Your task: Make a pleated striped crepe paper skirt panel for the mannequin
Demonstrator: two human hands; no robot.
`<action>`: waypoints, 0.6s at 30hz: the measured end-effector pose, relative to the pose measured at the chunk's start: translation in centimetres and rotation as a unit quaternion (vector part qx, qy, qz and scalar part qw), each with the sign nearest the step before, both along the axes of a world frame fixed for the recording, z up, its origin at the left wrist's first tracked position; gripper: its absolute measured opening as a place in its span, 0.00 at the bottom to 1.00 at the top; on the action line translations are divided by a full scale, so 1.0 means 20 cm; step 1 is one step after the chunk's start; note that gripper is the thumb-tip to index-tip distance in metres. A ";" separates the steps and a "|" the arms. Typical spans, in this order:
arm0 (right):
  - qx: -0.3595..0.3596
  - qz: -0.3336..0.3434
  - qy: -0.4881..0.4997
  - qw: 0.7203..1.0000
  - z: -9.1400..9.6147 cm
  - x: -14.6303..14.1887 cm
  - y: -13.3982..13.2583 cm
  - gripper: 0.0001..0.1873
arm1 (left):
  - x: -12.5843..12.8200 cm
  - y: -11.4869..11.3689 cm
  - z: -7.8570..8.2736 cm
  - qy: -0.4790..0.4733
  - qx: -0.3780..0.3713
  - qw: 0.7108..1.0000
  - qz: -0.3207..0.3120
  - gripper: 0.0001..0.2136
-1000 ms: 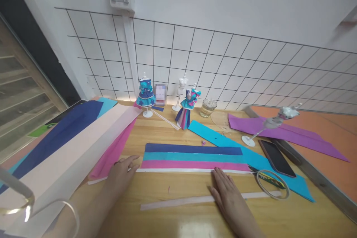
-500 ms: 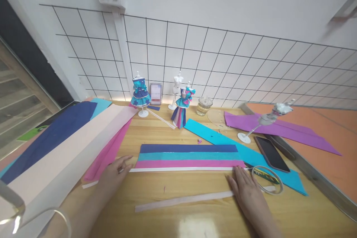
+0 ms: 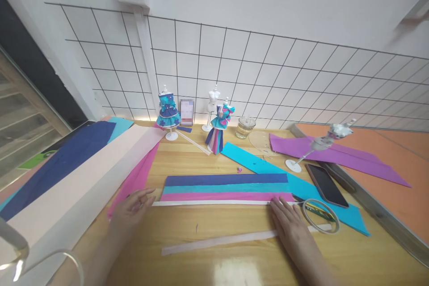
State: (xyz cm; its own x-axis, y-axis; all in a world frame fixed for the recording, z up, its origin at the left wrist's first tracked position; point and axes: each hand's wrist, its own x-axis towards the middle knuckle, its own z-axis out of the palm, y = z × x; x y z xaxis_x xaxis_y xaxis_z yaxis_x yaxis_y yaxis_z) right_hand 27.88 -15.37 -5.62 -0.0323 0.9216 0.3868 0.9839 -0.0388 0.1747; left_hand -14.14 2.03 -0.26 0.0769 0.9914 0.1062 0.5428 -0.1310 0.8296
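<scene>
A layered strip of navy, turquoise and pink crepe paper (image 3: 226, 190) lies flat across the wooden table. Along its near edge runs a narrow white strip (image 3: 208, 203), apparently tape. My right hand (image 3: 291, 228) rests flat, its fingertips over the right end of the pink band and the white strip. At the white strip's left end is my left hand (image 3: 132, 208), somewhat blurred, fingers loosely bent and apart; nothing shows in it. Closer to me lies a pale loose strip (image 3: 214, 242), partly covered by my right hand. A tape roll (image 3: 321, 216) sits right of that hand.
Large paper sheets (image 3: 83, 174) cover the left side. Behind stand dressed mini mannequins (image 3: 168, 111) (image 3: 221, 120), a bare one (image 3: 213, 100) and a lidded glass (image 3: 245, 128). On the right are a leaning mannequin (image 3: 331, 136), a phone (image 3: 326, 185), turquoise paper (image 3: 355, 219) and purple paper (image 3: 351, 158).
My left hand has shifted slightly left, and the white piece below it no longer shows. My right hand has slid a little left along the strip's edge.
</scene>
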 end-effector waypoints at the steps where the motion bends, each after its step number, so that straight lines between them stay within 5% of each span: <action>1: -0.007 0.012 -0.008 1.000 0.01 0.00 0.01 0.20 | 0.00 -0.01 0.01 -0.006 -0.001 1.000 0.007 0.18; 10: -0.002 0.044 -0.032 0.999 0.19 -0.06 0.12 0.14 | 0.07 0.02 0.11 -0.161 -0.057 0.985 0.038 0.21; 18: 0.038 0.043 -0.040 0.998 0.20 -0.13 0.19 0.13 | 0.14 0.07 0.25 -0.306 -0.151 0.940 0.013 0.23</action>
